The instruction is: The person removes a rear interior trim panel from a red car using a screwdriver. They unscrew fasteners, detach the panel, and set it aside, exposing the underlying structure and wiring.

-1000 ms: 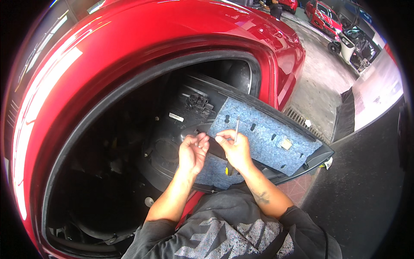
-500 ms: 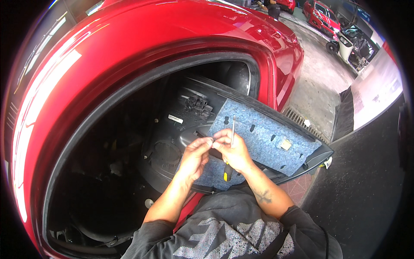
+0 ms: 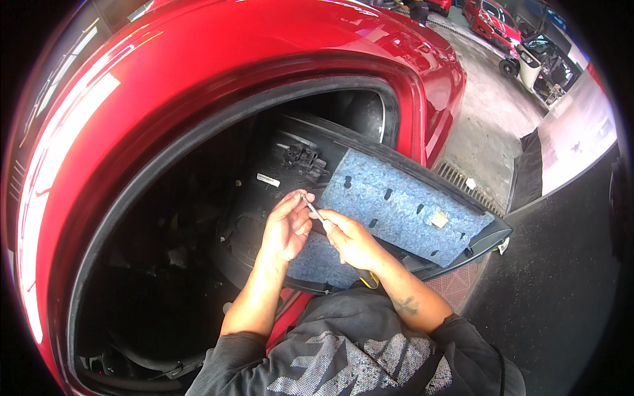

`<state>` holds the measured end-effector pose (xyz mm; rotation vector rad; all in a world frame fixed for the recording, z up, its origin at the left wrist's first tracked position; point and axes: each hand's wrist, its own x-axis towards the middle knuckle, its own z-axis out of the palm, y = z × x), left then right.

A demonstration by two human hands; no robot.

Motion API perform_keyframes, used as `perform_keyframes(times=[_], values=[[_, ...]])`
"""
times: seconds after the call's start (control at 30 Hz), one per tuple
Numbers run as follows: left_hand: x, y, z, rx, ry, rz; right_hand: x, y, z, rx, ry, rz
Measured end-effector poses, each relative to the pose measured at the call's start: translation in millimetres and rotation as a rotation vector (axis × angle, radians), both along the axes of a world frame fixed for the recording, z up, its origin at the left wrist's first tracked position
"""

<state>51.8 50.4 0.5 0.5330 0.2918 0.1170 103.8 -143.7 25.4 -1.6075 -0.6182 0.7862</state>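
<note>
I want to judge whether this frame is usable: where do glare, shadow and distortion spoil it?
Head view: strong glare streaks the red car body at left; the door opening is deep shadow; fisheye bends the frame edges; both hands, left hand and right hand, are well lit and sharp.

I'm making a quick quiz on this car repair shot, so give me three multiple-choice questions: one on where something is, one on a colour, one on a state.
1. Where does the felt-backed panel lie?
A. flat on the ground
B. across the car's door opening
C. on the roof

2. What colour is the car body?
A. red
B. white
C. blue

3. How is the thin metal shaft held?
A. by the left hand alone
B. lying loose on the panel
C. between both hands

Answers: 1 B, its edge spans the dark opening; 2 A, glossy red paint; 3 C, the left hand pinches its tip, the right hand grips the other end.
</note>
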Motion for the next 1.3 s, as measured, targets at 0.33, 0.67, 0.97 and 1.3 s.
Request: perform_keyframes(times=[0.33, 0.67, 0.97, 1.3], values=[[2.4, 15.9, -6.9, 0.275, -0.075, -0.071, 3.4, -4.6, 4.6, 0.062, 0.229, 0.063], [6.6, 7.1, -11.3, 0.183, -0.11, -0.065, 0.0, -1.0, -10.1, 0.237, 0.397, 0.019], [43.4, 2.5, 0.4, 0.912, 0.258, 0.212, 5.9, 40.8, -32.6, 0.327, 0.639, -0.193], [56.3, 16.6, 5.3, 1.499, 0.228, 0.074, 25.4, 60.8, -44.3, 0.49, 0.815, -0.221]])
